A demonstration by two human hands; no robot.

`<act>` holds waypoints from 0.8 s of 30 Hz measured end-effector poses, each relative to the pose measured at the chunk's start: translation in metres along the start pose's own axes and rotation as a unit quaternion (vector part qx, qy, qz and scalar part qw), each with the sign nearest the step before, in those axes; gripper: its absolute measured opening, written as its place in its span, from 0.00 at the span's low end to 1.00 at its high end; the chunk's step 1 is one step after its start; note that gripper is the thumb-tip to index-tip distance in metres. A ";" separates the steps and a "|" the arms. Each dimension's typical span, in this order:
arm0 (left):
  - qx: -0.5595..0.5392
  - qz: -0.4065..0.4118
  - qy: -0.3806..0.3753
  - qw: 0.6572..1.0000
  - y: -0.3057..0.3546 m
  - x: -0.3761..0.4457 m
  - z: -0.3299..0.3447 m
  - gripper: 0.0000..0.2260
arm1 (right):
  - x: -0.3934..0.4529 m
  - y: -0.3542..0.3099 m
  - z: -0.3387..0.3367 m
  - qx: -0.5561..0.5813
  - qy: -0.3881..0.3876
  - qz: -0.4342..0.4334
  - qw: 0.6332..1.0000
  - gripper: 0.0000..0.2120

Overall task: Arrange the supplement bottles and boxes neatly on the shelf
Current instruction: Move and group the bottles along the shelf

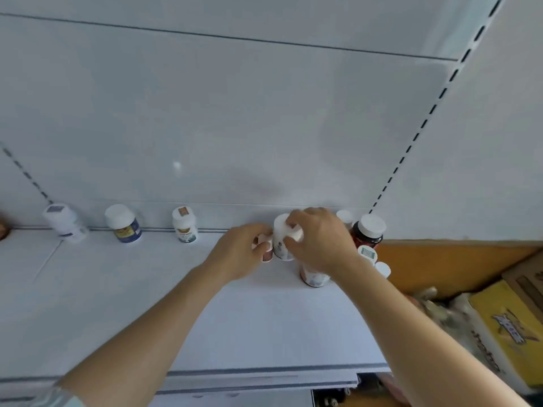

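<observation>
Gripping a white bottle (pixel 282 242), the right hand (pixel 318 240) is setting it on the shelf (pixel 147 289); the left hand (pixel 239 251) is clasping a small bottle (pixel 266 250) beside it. Three bottles are standing spaced along the back; a cluster at the right is waiting.

I'm getting bright, even, cool light off the white back panel (pixel 235 113), with a small glare spot (pixel 177 165) shining on it. Soft shadows are falling behind the hands. The whole picture is looking slightly soft, and the wide lens is bending the slotted upright (pixel 435 107) toward the edges
</observation>
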State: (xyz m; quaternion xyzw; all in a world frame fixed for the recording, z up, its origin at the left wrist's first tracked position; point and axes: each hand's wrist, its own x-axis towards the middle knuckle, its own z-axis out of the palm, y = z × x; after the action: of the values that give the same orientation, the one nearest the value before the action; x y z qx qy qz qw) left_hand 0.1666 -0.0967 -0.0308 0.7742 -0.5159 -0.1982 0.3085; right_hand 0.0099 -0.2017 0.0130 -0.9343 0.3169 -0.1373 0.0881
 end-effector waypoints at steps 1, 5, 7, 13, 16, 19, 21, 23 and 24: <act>-0.040 -0.007 0.014 0.999 0.001 -0.003 -0.007 0.06 | 0.001 0.001 -0.008 0.057 0.012 -0.006 0.998 0.14; -0.168 0.000 0.047 0.985 0.004 -0.018 -0.037 0.10 | 0.006 -0.001 -0.029 0.251 0.005 -0.002 0.968 0.14; -0.196 -0.001 0.049 0.979 0.007 -0.029 -0.046 0.09 | 0.006 -0.007 -0.032 0.299 -0.024 0.005 0.954 0.14; -0.234 -0.020 0.066 0.970 0.007 -0.062 -0.066 0.08 | 0.000 -0.035 -0.029 0.373 -0.080 0.002 0.924 0.14; -0.231 -0.025 0.076 0.970 -0.001 -0.079 -0.076 0.08 | -0.006 -0.053 -0.026 0.385 -0.084 -0.001 0.919 0.14; -0.241 -0.019 0.084 0.967 -0.005 -0.094 -0.088 0.08 | -0.012 -0.077 -0.023 0.380 -0.076 0.003 0.922 0.15; -0.240 -0.015 0.086 0.967 -0.010 -0.104 -0.096 0.08 | -0.017 -0.093 -0.019 0.367 -0.065 -0.003 0.928 0.14; -0.243 -0.014 0.085 0.966 -0.018 -0.116 -0.107 0.08 | -0.021 -0.110 -0.017 0.369 -0.063 -0.004 0.927 0.15; -0.247 -0.017 0.083 0.965 -0.025 -0.123 -0.113 0.08 | -0.022 -0.120 -0.016 0.370 -0.064 -0.003 0.927 0.14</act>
State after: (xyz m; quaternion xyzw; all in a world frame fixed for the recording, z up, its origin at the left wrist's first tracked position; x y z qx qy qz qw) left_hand 0.2058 0.0546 0.0335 0.6963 -0.4106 -0.2596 0.5284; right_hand 0.0560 -0.0950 0.0540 -0.8432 0.2347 -0.1850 0.4469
